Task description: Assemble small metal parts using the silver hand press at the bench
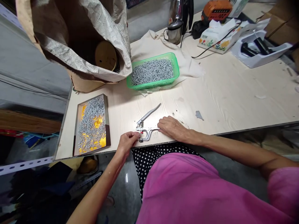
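Observation:
Silver snap-fastener pliers (146,130) lie near the front edge of the table, their upper handle lifted apart and a coil spring showing by the pivot. My right hand (172,128) is closed around the end of the lower handle. At the jaw, beside a small red piece, my left hand (127,141) pinches with thumb and forefinger; whatever it holds is too small to make out. To the left of that hand, a shallow tray (107,121) with a yellow bottom holds many small silver metal pieces (92,121).
A green plastic basket (176,70) full of similar metal pieces stands behind the pliers. An open woven sack (116,31) rises at the back left. A metal mug (174,33), a tissue box (216,39) and a white plastic tray (255,60) stand farther back; a grey scrap (199,115) lies right.

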The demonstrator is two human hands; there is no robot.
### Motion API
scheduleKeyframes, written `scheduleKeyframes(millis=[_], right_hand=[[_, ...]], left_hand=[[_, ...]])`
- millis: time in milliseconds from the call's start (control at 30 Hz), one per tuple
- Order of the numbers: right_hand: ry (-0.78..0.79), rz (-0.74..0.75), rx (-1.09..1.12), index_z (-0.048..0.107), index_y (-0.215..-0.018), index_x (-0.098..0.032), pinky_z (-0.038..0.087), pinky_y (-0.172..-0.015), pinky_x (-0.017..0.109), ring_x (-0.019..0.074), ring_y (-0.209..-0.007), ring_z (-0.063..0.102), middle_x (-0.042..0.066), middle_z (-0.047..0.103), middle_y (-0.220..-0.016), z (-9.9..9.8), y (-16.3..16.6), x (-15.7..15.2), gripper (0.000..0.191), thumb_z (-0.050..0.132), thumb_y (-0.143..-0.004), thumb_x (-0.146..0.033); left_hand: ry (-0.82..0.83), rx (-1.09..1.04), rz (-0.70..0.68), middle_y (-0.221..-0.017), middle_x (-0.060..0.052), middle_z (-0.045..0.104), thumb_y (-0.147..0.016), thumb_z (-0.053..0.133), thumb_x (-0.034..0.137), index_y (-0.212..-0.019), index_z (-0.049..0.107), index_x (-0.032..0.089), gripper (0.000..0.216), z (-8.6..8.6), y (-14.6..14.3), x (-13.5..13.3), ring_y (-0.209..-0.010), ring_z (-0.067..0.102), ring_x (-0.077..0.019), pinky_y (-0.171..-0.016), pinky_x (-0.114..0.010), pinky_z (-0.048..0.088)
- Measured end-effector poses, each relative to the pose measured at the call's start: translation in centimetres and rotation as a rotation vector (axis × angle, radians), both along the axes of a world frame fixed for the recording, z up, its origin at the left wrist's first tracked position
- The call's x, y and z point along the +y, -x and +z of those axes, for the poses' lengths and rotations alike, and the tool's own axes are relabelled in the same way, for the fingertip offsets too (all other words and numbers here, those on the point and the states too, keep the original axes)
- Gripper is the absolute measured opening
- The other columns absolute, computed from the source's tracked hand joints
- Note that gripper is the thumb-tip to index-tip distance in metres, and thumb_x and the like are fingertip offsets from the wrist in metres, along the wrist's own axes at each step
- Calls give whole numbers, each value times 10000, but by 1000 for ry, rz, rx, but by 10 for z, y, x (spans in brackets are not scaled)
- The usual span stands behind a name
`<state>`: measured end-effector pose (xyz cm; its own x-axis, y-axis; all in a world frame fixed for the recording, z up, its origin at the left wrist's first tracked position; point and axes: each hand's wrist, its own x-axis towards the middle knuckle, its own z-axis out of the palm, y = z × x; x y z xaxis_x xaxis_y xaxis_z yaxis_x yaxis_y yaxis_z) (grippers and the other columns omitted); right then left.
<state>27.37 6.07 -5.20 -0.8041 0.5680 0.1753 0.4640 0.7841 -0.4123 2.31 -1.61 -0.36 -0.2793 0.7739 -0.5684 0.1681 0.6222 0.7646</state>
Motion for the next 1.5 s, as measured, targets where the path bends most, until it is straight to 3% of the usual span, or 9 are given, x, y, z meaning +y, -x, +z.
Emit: scheduleKeyframes(millis=[567, 733, 800, 867, 933, 1000, 1167, 1400, 1500], right_hand=[[29, -19, -43, 669, -955, -170, 311, -712, 341, 175, -745, 496, 74, 675, -933, -7, 6, 0, 212, 490, -1065, -192], [61, -18, -72, 678, -1062, -164, 410, -806, 366, 229, -921, 577, 115, 689, -1083, -1, 1, -1, 138, 598, -1034, -273], [55, -8, -37, 652, -1214, -150, 451, -919, 429, 304, -1135, 571, 181, 636, -1316, 5, -4, 2, 336, 695, -981, -389], [39, 2, -23, 552, -1417, -141, 424, -1060, 543, 401, -1369, 454, 241, 462, -1561, 8, -7, 9, 663, 779, -900, -490], [36, 27, -45, 412, -1560, -152, 333, -1158, 645, 461, -1514, 284, 258, 294, -1679, 9, -8, 19, 909, 809, -849, -556], [44, 73, -76, 337, -1612, -160, 251, -1198, 706, 483, -1567, 169, 260, 244, -1704, 8, -6, 30, 1012, 799, -833, -609], [77, 174, -108, 315, -1633, -127, 201, -1215, 725, 504, -1570, 131, 268, 266, -1694, 8, -1, 50, 1115, 772, -797, -706], [47, 132, -164, 452, -1505, -92, 379, -1096, 602, 426, -1332, 447, 232, 523, -1496, 27, 4, 53, 998, 860, -741, -589], [17, 80, -159, 513, -1413, -96, 424, -985, 509, 386, -1223, 479, 209, 575, -1398, 30, 6, 50, 913, 860, -730, -592]], left_hand=[[241, 25, -114, -515, 21, 582, -501, 950, 450, -625, 676, 152, 423, 8, -2, 16, -475, 504, -89, -473, -214, 374], [305, 12, -123, -508, 36, 570, -423, 958, 473, -648, 699, 141, 478, 11, -3, 14, -483, 494, -78, -484, -214, 420], [316, 10, -117, -519, 40, 574, -399, 962, 479, -659, 704, 140, 499, 11, -3, 12, -493, 498, -78, -489, -214, 433], [308, 14, -116, -536, 40, 584, -398, 965, 490, -670, 711, 139, 511, 11, -2, 10, -505, 508, -80, -489, -213, 436], [294, 23, -118, -541, 40, 586, -408, 965, 502, -675, 716, 137, 516, 10, -2, 9, -511, 512, -82, -487, -212, 435], [287, 30, -116, -541, 40, 584, -422, 967, 503, -675, 715, 135, 512, 9, -2, 7, -513, 511, -82, -489, -212, 436], [283, 34, -91, -540, 46, 573, -464, 968, 462, -682, 703, 135, 474, 9, -4, 6, -498, 495, -79, -466, -206, 402], [266, 52, -105, -525, 51, 559, -501, 956, 474, -671, 688, 140, 461, 10, -5, 4, -483, 484, -78, -462, -203, 383], [264, 65, -119, -513, 54, 552, -521, 942, 489, -654, 670, 150, 455, 9, -6, 4, -471, 472, -77, -466, -208, 384]])
